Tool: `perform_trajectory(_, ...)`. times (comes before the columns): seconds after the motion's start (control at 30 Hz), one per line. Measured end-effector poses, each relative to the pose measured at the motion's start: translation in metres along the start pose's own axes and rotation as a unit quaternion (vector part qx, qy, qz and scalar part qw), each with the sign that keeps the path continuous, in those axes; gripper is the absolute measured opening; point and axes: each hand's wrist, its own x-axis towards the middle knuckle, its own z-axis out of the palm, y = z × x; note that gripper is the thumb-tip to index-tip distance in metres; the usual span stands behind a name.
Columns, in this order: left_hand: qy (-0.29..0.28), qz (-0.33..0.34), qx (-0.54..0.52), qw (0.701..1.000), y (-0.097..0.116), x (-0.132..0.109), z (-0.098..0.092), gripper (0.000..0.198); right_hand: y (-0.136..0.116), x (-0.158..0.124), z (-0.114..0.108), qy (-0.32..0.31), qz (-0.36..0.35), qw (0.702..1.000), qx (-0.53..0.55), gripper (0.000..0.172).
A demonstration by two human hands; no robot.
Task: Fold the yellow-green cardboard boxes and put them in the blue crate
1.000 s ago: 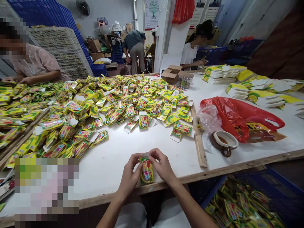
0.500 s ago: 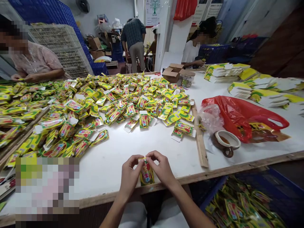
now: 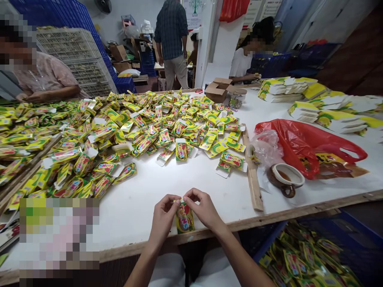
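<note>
A small yellow-and-green printed box (image 3: 184, 218) stands or lies near the table's front edge, its top end between my hands. My left hand (image 3: 165, 213) pinches the upper left corner with thumb and finger. From the other side my right hand (image 3: 204, 209) pinches the upper right corner. The fingertips nearly meet over the top end, so the flap there is mostly hidden. Beyond my hands a loose heap of similar small boxes (image 3: 181, 150) spreads over the white table (image 3: 143, 215), several with white end flaps sticking out.
A wooden strip (image 3: 253, 187) lies right of my hands, beside a brown mug (image 3: 284, 179) with liquid and a red plastic bag (image 3: 287, 137). Flat cartons (image 3: 284, 89) are stacked at back right. A blue crate of boxes (image 3: 311, 255) sits below the edge. Co-workers sit left and right.
My hands keep their pinch on the box's top end, with only a slight shift. In the background, a standing person has straightened up from a bent posture.
</note>
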Motion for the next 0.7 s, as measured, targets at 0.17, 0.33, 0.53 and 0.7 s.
perform_trajectory(0.17,-0.031,0.022,0.038,0.999,-0.012,-0.009,-0.004,0.021,0.009,-0.009,0.005,-0.023,0.003,0.998,0.051,0.01)
perform_trajectory(0.33,-0.058,0.062,0.117,0.989,-0.01,-0.008,-0.01,0.025,-0.002,-0.021,-0.013,0.021,-0.008,1.0,-0.007,0.014)
perform_trajectory(0.53,0.08,0.219,0.382,0.894,0.008,0.063,-0.061,0.037,-0.021,-0.077,-0.161,0.136,0.046,0.937,-0.318,0.027)
perform_trajectory(0.7,0.056,0.152,0.515,0.842,0.008,0.122,-0.089,0.058,-0.024,-0.093,-0.178,0.146,0.042,0.925,-0.348,0.029)
